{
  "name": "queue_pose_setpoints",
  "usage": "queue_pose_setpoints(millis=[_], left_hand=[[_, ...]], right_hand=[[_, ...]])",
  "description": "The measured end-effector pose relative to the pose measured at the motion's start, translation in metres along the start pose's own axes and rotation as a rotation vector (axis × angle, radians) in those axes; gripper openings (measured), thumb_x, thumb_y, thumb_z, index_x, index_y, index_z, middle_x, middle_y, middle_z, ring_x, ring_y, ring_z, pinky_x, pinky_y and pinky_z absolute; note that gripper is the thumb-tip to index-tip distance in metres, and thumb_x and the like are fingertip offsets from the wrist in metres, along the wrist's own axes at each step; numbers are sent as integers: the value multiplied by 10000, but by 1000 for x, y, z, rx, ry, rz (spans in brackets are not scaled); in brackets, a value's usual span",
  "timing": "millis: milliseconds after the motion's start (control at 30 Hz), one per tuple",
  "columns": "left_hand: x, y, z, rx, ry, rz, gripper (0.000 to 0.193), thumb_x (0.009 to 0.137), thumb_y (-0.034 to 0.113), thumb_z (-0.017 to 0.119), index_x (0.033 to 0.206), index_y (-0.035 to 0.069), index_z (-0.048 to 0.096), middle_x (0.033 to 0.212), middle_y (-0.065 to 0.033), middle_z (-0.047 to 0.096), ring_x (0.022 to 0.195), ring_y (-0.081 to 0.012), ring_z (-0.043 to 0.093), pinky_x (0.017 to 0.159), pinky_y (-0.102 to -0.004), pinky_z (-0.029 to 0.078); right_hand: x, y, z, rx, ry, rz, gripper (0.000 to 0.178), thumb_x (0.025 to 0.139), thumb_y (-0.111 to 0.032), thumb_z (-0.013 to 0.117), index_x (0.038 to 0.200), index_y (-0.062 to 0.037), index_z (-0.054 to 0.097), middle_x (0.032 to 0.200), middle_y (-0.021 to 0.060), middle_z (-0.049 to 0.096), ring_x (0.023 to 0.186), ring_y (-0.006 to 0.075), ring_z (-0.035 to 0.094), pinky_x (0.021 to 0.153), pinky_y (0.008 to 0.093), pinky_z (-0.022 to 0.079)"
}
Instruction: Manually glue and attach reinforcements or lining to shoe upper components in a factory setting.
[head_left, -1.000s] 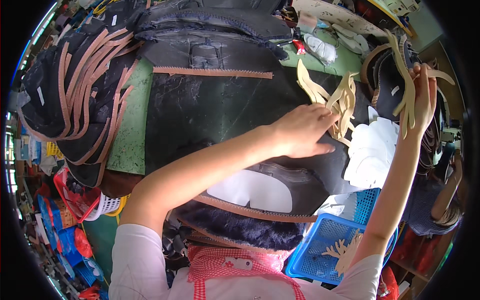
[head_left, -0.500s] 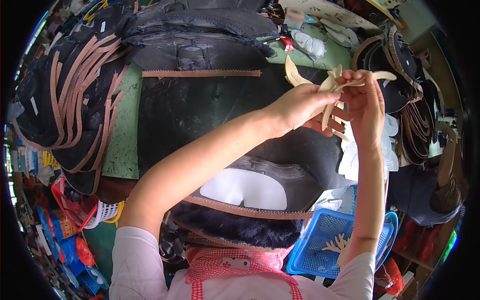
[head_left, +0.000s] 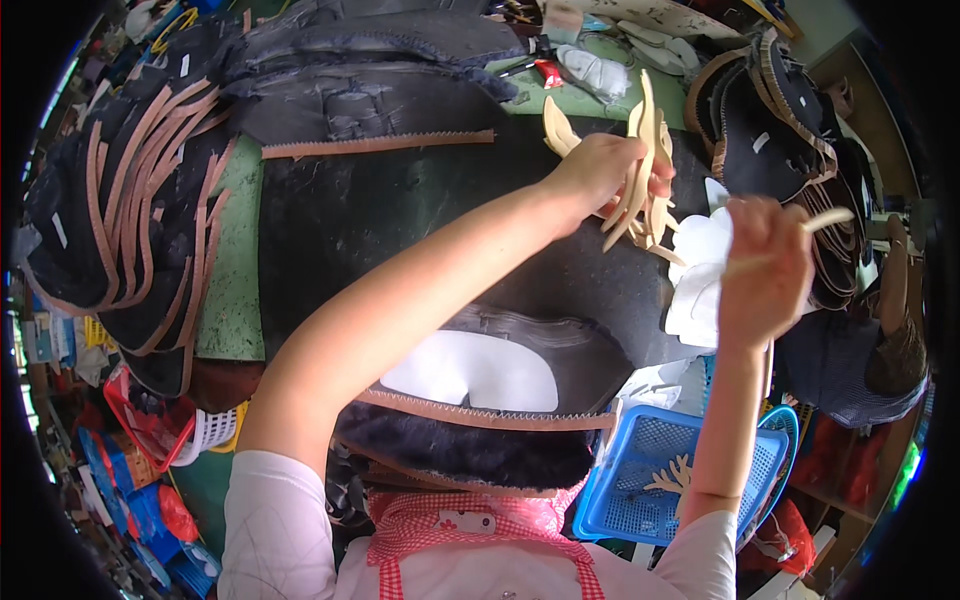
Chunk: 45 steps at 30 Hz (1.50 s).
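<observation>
A bunch of thin, curved cream-coloured strips is gripped in my left hand, their ends fanning out past the fingers. My right hand, smeared by motion, is to the right of the bunch and apart from it. One curved cream strip sticks out of its closed fingers. Beneath both hands lie dark flat pieces on a green tabletop. Between my hands sits a stack of white cut-out shapes. Closer to me, a white curved shape rests on a dark piece with brown zigzag-stitched edging.
A blue basket with cream branching pieces stands below my right forearm. Dark pieces with brown strips are heaped at the left, and more at the right. Another person is at the far right.
My hands were together at the strips. My right hand has moved right and toward me with one strip, while my left keeps the bunch. The whole view has shifted slightly.
</observation>
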<state>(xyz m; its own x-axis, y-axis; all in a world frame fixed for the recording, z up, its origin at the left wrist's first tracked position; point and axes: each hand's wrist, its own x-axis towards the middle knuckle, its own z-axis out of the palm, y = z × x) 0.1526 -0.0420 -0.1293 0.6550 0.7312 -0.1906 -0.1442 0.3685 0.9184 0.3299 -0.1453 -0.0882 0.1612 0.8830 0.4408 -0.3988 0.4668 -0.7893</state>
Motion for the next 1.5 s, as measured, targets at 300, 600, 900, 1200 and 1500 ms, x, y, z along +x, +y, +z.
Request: queue_pose_setpoints(millis=[300,600,900,1200,1500], left_hand=[[-132,40,-69,1306,216,474,112,908,180,692,880,73,712,753,-60,666,702,-237,635,654,-367,499],[-274,-45,-62,1376,130,466,322,753,123,778,1071,161,751,1186,-44,637,1153,-266,589,1053,-491,451],[-272,-72,-85,1224,206,658,369,732,165,797,1100,167,784,1062,-65,554,1090,-293,567,975,-471,524],[-272,-72,-86,1203,190,596,477,717,116,744,1194,136,738,1159,-89,579,1215,-335,585,960,-476,537],[-265,-58,-73,1453,193,435,534,741,136,619,1267,110,708,1291,-60,580,1169,-247,551,960,-411,460]], right_hand=[[-50,-48,26,-504,-60,351,265,1083,-291,462,1016,-34,472,624,-8,419,483,52,369,453,216,300],[-63,-3,129,-532,-363,1018,135,881,-12,728,957,45,633,751,50,671,616,65,587,552,195,432],[-74,84,159,-922,-514,599,108,848,-95,765,873,-30,683,726,106,670,621,230,670,568,315,499],[-65,82,163,-1128,-650,552,154,853,-114,773,933,-38,666,733,86,685,594,204,693,519,308,502],[-75,39,130,-1235,-381,651,141,851,-18,766,942,-27,658,821,66,718,642,104,662,514,215,467]])
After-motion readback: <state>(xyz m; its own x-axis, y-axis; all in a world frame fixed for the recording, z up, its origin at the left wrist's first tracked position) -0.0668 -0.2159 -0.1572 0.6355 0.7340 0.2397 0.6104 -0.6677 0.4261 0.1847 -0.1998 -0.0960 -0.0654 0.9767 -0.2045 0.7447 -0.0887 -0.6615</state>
